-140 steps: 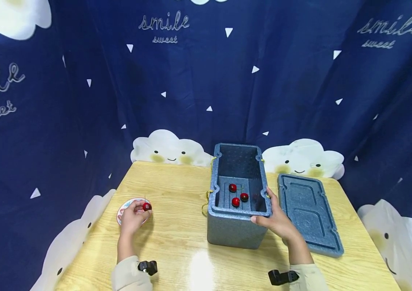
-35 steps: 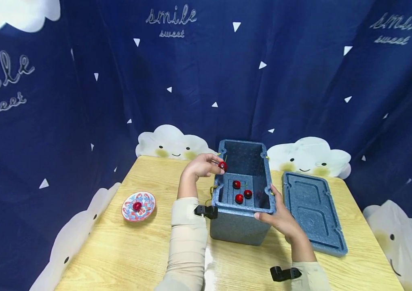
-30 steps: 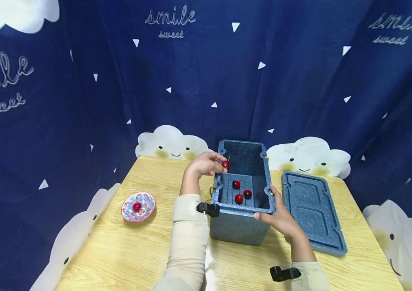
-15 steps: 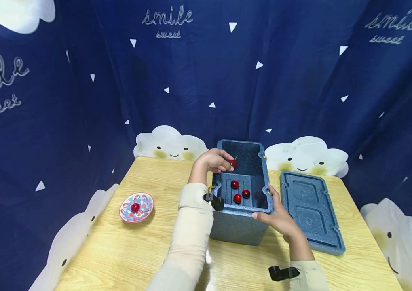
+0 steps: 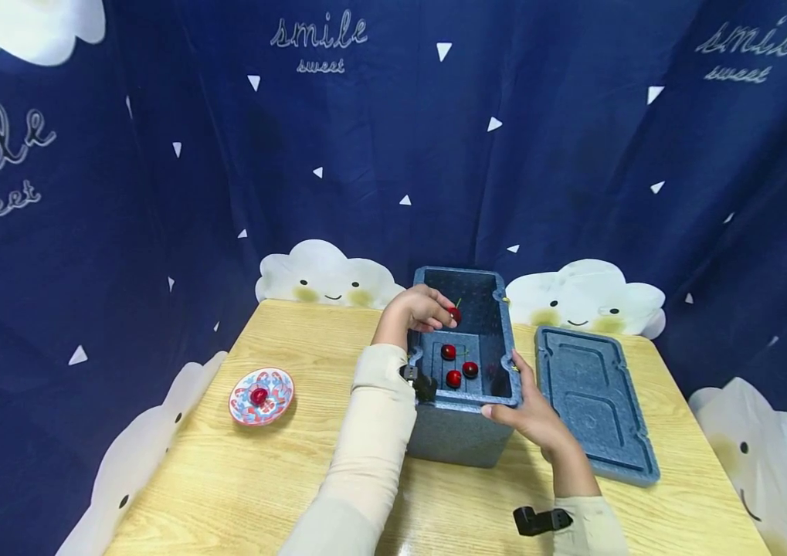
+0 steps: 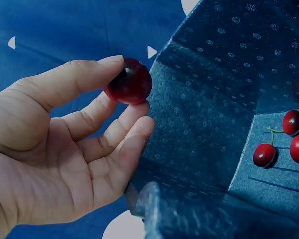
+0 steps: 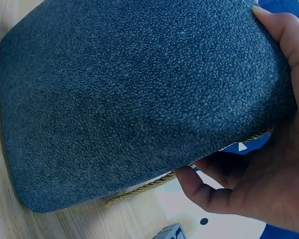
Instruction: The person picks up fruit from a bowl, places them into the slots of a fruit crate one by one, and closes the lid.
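Observation:
Between thumb and fingers, my left hand [image 5: 421, 307] pinches a dark red cherry [image 6: 131, 82], its green stem pointing up in the head view. That hand is over the left rim of a blue-grey foam box [image 5: 459, 434]. Inside, 3 cherries lie on the floor of the box, one of them a cherry [image 6: 264, 155] with a stem. My right hand [image 5: 537, 413] grips the box's near right corner, thumb on the front and fingers along the right side. On the left, a patterned plate [image 5: 280, 384] carries one more cherry [image 5: 258, 396].
The box's lid [image 5: 598, 409] lies flat on the wooden table [image 5: 226, 494], right of the box. A yellow cord [image 7: 139, 189] runs along the box's side. A dark blue curtain [image 5: 365, 139] with clouds hangs behind and at the sides.
My left hand has carried the cherry from the plate to the box and moved right, over its rim. The plate's other cherry is now uncovered. My right hand keeps its hold on the box.

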### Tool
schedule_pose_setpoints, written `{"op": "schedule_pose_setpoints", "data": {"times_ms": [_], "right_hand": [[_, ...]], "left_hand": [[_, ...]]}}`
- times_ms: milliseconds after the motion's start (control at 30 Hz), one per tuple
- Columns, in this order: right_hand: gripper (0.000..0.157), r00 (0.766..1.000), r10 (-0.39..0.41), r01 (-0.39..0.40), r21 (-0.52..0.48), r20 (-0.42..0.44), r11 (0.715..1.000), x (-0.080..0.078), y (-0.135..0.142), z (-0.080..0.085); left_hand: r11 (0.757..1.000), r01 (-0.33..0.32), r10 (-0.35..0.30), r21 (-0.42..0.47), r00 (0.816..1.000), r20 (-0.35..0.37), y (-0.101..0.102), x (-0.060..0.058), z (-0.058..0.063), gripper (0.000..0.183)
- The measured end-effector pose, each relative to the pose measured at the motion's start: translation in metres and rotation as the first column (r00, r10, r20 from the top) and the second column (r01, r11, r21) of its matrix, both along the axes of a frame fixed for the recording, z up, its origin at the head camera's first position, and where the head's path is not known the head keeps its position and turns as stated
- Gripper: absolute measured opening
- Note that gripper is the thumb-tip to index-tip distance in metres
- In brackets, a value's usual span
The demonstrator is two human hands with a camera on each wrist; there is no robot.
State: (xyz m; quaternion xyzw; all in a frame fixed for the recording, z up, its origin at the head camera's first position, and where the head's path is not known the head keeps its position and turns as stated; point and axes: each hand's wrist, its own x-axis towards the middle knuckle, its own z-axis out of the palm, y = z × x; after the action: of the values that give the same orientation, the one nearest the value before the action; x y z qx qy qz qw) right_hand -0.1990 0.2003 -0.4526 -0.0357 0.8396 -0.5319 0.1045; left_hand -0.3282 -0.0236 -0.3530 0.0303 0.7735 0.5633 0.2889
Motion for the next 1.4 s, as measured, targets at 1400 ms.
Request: {"op": "schedule_pose_setpoints", "data": {"times_ms": [1400], "right_hand": [[0.109,0.999,0.002,-0.002,-0.001,-0.032,1.000,0.003,-0.001,0.002]], "left_hand": [[0.997,0.006,0.024,0.079,0.927,-0.374,-0.045,0.075,-0.021,0.031]]}}
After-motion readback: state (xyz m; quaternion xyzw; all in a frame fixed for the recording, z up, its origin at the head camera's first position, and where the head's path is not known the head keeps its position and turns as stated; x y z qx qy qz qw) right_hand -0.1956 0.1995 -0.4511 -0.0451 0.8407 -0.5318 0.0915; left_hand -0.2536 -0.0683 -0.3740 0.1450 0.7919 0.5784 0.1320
